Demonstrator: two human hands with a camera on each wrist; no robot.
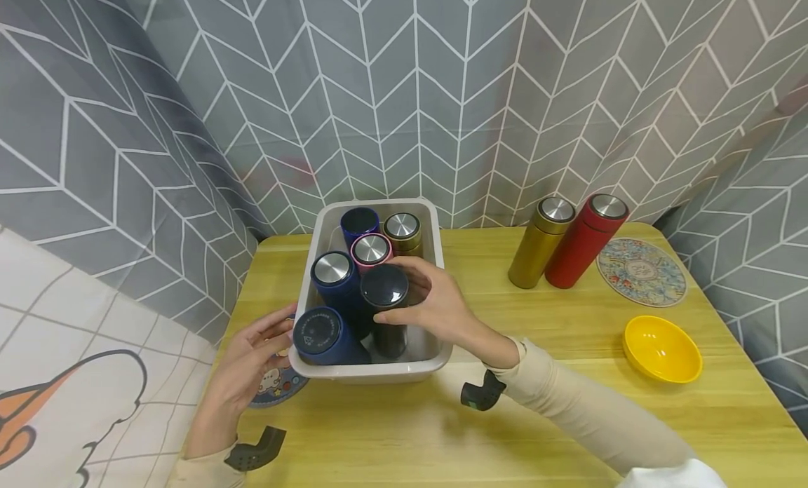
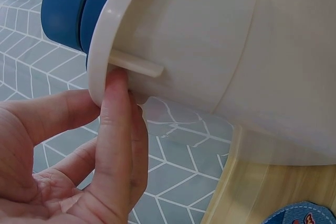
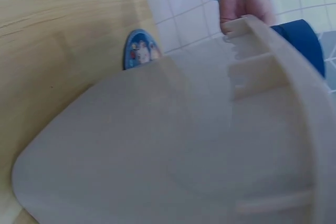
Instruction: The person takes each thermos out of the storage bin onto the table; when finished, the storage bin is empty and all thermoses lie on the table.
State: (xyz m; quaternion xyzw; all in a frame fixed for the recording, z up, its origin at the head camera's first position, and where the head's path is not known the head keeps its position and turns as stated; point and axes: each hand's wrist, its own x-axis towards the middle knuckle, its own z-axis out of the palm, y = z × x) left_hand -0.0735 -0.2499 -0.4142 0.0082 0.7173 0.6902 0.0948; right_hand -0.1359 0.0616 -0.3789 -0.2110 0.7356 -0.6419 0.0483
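A white plastic storage bin (image 1: 385, 373) holds several thermos bottles. Inside it, near the front, my right hand (image 1: 445, 307) grips a black thermos (image 1: 384, 286) with thumb and fingers around its upper part. My left hand (image 1: 247, 365) pinches the bin's rim at the left front corner; in the left wrist view its fingertips (image 2: 116, 85) lie under the lip. Beside the black thermos are a blue thermos (image 1: 331, 269) with a silver lid and another blue bottle (image 1: 320, 334) showing a dark, printed end. In the right wrist view the bin's outer wall (image 3: 147, 135) hides the right hand.
Pink-rimmed (image 1: 371, 249), gold (image 1: 402, 226) and dark blue (image 1: 360, 221) bottles fill the bin's back. To the right stand a gold thermos (image 1: 536, 253) and a red thermos (image 1: 581, 246), near a round patterned mat (image 1: 644, 274) and a yellow bowl (image 1: 663, 351). A blue coaster (image 1: 278, 390) lies partly under the bin.
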